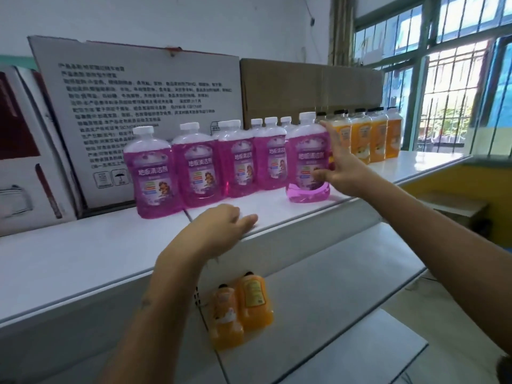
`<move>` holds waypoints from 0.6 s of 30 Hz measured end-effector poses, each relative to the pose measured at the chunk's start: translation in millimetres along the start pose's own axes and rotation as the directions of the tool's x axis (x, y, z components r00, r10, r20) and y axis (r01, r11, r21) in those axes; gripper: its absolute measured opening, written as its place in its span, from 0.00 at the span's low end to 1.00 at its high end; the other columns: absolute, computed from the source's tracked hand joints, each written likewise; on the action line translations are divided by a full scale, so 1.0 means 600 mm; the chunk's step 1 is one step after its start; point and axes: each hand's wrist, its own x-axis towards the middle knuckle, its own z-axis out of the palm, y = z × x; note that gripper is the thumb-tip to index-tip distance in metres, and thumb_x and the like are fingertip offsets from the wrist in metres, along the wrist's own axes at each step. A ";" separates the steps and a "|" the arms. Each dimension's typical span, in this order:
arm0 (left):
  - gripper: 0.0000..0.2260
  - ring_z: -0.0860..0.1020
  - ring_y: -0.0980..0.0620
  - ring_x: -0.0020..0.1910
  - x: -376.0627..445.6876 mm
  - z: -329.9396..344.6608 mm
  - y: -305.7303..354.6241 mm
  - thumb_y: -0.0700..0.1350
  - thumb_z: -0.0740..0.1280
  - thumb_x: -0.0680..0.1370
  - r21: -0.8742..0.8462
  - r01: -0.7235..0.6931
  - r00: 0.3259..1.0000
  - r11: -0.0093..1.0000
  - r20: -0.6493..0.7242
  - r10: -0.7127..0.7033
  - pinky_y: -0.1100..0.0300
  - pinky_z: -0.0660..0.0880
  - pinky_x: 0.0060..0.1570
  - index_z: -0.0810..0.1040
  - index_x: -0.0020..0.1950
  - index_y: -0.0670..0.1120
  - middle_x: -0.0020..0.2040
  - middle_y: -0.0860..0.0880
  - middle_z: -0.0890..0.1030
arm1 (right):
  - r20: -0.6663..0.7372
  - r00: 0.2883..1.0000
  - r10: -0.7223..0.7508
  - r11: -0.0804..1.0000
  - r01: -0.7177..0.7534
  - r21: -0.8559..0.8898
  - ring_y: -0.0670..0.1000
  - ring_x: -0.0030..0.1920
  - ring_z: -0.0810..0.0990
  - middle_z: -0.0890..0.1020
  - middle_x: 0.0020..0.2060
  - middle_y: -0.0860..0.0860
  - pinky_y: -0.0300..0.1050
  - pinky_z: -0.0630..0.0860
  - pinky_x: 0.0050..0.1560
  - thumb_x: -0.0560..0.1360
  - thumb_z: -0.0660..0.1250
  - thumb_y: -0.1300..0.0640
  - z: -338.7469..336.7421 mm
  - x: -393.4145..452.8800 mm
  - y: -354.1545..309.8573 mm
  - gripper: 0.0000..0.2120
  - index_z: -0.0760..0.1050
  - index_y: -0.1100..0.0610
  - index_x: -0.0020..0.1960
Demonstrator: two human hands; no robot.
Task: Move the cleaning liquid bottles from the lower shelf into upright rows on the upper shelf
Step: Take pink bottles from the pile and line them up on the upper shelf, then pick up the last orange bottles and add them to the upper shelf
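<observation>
The right hand (pixel 336 173) grips a purple bottle (pixel 307 159) from its right side, thumb low across the label and fingers reaching up along the shoulder; the bottle stands upright on the upper shelf (pixel 83 253) near the front edge, at the right end of the purple row (pixel 199 164). That row holds white-capped bottles two deep, the leftmost one set a little forward. Just behind the hand begins a row of orange bottles (pixel 374 137) with dark caps, running right toward the window (pixel 457 79) — the held bottle sits close against the first of them. The left hand (pixel 221 228) rests on the shelf's front edge, fingers loosely bent, holding nothing. Below, on the lower shelf (pixel 318 286), two orange bottles (pixel 241 309) stand side by side, touching. Behind the purple row leans a white carton (pixel 133 106) printed with dense Chinese text, too blurred to read, and handling icons; a brown box (pixel 304 87) stands beside it. The purple labels read 地板清洁剂 — smaller print is illegible.
</observation>
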 end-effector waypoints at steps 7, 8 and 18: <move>0.17 0.74 0.51 0.42 -0.009 -0.008 0.005 0.58 0.56 0.82 0.005 -0.037 0.999 0.999 -0.006 0.037 0.51 0.71 0.47 0.72 0.42 0.47 0.42 0.49 0.75 | -0.005 0.999 0.048 0.998 -0.048 -0.037 0.56 0.66 0.76 0.72 0.69 0.59 0.68 0.71 0.66 0.78 0.66 0.66 -0.025 0.078 0.091 0.49 0.34 0.39 0.78; 0.16 0.75 0.51 0.43 -0.009 -0.005 0.010 0.57 0.56 0.82 0.005 -0.017 1.000 1.000 -0.017 0.017 0.51 0.71 0.48 0.73 0.44 0.47 0.43 0.50 0.76 | 0.010 0.999 0.041 0.998 -0.041 -0.038 0.56 0.66 0.76 0.73 0.68 0.59 0.67 0.71 0.66 0.78 0.66 0.65 -0.023 0.089 0.099 0.49 0.34 0.40 0.78; 0.18 0.79 0.55 0.54 -0.048 -0.003 0.024 0.54 0.60 0.80 -0.146 -0.059 0.889 0.988 -0.457 -0.015 0.62 0.72 0.52 0.82 0.60 0.45 0.55 0.53 0.82 | 0.065 0.993 0.098 0.993 -0.102 0.059 0.54 0.67 0.75 0.73 0.70 0.57 0.65 0.71 0.67 0.78 0.68 0.61 -0.007 0.128 0.124 0.52 0.27 0.40 0.76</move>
